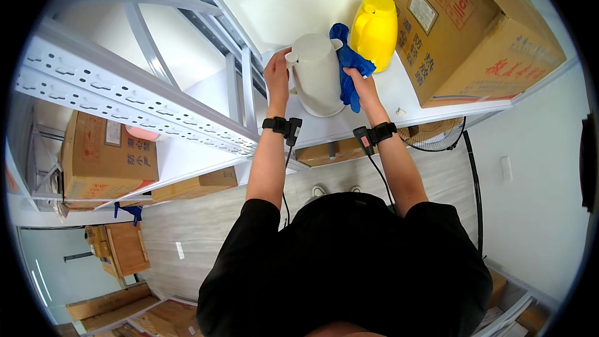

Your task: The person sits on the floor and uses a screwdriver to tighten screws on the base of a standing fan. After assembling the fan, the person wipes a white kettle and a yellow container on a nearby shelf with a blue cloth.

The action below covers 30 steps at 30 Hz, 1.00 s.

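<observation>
A pale grey thermos jug [315, 84] stands on the white shelf [249, 109] in front of me. My left hand [277, 76] is closed round its handle on the left side. In my right hand [365, 87] is a bunched blue cloth [353, 61], pressed against the jug's right side. Part of that hand's fingers is hidden by the cloth. Just behind the cloth, to the right, a yellow thermos jug [379, 34] sits upright on the same shelf, touched by neither hand.
A large open cardboard box [465, 37] occupies the shelf's right end. Perforated metal uprights [137, 97] rise at left, with another carton [109, 156] beyond them. Under the shelf's right part is a round fan [437, 134]. A black cable [474, 193] runs along the right wall.
</observation>
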{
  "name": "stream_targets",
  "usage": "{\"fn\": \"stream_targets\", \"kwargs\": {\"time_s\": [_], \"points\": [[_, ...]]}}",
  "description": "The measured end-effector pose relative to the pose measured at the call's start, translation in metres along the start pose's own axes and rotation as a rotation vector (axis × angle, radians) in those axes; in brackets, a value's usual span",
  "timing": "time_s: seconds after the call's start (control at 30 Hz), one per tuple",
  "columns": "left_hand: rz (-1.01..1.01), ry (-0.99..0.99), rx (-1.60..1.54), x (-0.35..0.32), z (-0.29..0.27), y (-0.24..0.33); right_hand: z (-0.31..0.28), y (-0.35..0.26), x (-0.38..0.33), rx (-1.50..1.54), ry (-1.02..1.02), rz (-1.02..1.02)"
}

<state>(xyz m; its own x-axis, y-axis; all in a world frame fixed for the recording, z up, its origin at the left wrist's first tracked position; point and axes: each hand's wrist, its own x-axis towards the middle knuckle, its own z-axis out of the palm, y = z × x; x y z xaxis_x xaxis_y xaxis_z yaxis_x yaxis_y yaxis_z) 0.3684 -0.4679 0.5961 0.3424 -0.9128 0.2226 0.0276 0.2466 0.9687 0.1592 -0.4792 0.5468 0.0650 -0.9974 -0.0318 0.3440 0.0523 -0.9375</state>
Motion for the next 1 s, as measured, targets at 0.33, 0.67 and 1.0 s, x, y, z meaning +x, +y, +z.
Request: {"fn": "stream_targets", "kwargs": {"time_s": [0.33, 0.67, 1.0], "points": [[0.541, 0.215, 0.623, 0.0, -0.008, -0.019, -0.032, 0.042, 0.02, 0.077, -0.054, 0.189], [0.552, 0.156, 0.692, -0.075, 0.033, -0.022, -0.012, -0.004, 0.034, 0.066, -0.094, 0.146], [0.179, 0.053, 0.38, -0.027, 0.024, -0.03, -0.021, -0.004, -0.004, -0.079, -0.104, 0.04]]}}
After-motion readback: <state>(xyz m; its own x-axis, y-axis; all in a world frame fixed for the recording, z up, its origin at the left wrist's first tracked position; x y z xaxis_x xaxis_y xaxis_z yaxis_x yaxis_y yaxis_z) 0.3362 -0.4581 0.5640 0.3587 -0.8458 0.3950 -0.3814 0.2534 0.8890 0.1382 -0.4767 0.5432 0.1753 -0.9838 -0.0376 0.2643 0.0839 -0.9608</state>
